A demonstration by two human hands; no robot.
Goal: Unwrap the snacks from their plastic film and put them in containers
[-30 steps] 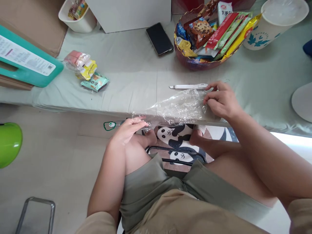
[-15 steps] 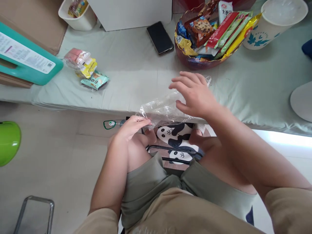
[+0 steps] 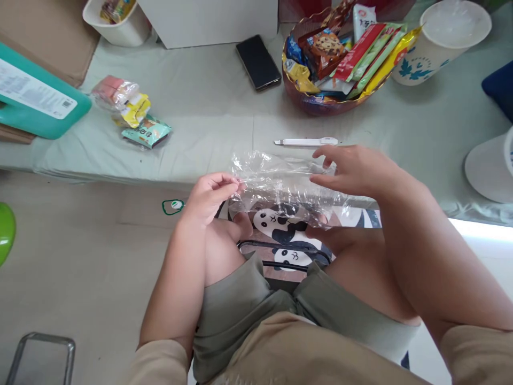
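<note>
A clear, crinkled plastic bag [image 3: 276, 179] stretches across the table's front edge above my knees. My left hand [image 3: 214, 195] pinches its left end between thumb and fingers. Over the bag's right part hovers my right hand [image 3: 352, 168], thumb and fingers apart; whether a fingertip touches the film I cannot tell. Just beyond the bag, a white utility knife [image 3: 306, 142] lies flat with its blade end to the left.
Behind stand a glass bowl [image 3: 320, 107] of wrapped snacks, a black phone [image 3: 258, 62] and a paper bucket [image 3: 420, 69]. Wrapped snacks [image 3: 138, 109] lie left, beside a teal jug [image 3: 44, 99]. A white round container [image 3: 489, 166] sits at the right edge.
My right hand has moved right and nearer to me, uncovering the utility knife. The bag is now spread wider, and my left hand has risen slightly with its end.
</note>
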